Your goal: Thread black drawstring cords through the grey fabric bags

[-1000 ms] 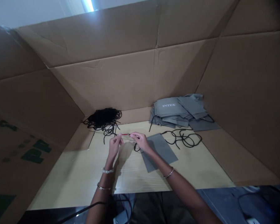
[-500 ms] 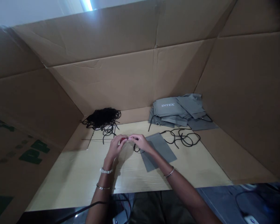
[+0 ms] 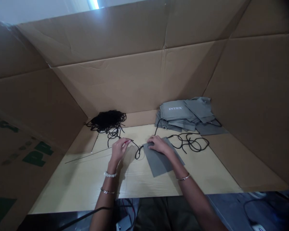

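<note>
Flat grey fabric bag [image 3: 156, 165]: lying directly beneath the right hand [image 3: 159, 145], whose fingers are bending over its far edge; whether they are pinching, cannot tell.
Left hand [image 3: 119, 149]: clamping thumb and fingers on a thin dark rod with a red part [image 3: 86, 156], left of the bag.
Thin black cord [image 3: 139, 149]: running from the bag's far left corner towards the left fingertips.
Stack of grey fabric pieces [image 3: 178, 114]: sitting behind the bag.

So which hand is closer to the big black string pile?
Left. The left hand is in front of the string pile, slightly to its right; the right hand is farther right, on the flat grey bag.
</note>
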`<state>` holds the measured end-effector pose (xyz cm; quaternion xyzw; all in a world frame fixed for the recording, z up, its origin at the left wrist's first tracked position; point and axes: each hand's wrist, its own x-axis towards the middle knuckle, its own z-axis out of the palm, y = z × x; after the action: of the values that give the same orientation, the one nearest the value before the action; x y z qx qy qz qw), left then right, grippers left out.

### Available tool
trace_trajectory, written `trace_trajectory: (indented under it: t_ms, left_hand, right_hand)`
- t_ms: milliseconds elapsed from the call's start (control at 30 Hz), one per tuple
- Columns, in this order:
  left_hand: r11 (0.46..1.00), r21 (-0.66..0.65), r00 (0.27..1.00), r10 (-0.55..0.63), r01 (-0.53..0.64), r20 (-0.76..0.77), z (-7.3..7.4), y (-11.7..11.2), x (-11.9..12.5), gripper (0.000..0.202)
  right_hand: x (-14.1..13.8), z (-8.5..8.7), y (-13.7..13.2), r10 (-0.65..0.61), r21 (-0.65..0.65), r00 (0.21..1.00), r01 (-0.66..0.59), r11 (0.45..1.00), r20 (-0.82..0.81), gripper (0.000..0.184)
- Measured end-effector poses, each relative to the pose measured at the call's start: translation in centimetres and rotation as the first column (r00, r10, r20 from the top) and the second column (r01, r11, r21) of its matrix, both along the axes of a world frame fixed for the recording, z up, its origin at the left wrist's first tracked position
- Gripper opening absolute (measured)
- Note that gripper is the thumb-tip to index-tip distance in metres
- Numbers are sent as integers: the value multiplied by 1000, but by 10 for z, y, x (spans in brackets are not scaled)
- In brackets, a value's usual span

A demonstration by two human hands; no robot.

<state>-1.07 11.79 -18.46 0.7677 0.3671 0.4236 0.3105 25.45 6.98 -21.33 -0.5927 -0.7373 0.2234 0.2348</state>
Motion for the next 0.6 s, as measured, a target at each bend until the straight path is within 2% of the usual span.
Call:
trace_trajectory:
  t_ms: [200, 367, 600]
  left_hand:
    - [997, -75, 999, 14, -10, 53, -2, 1, 1, 21]
    - [994, -110, 998, 11, -5, 54, -3, 0, 2, 20]
    - [991, -135, 997, 11, -2, 71, -1, -2, 4, 20]
  right_hand:
    - [-6, -2, -8, 25, 17, 995, -27, 999, 96, 17]
    - [-5, 0, -9, 46, 41, 989, -52, 998, 141, 22]
    - [-8, 6, -12, 23, 69, 976, -38, 997, 217, 18]
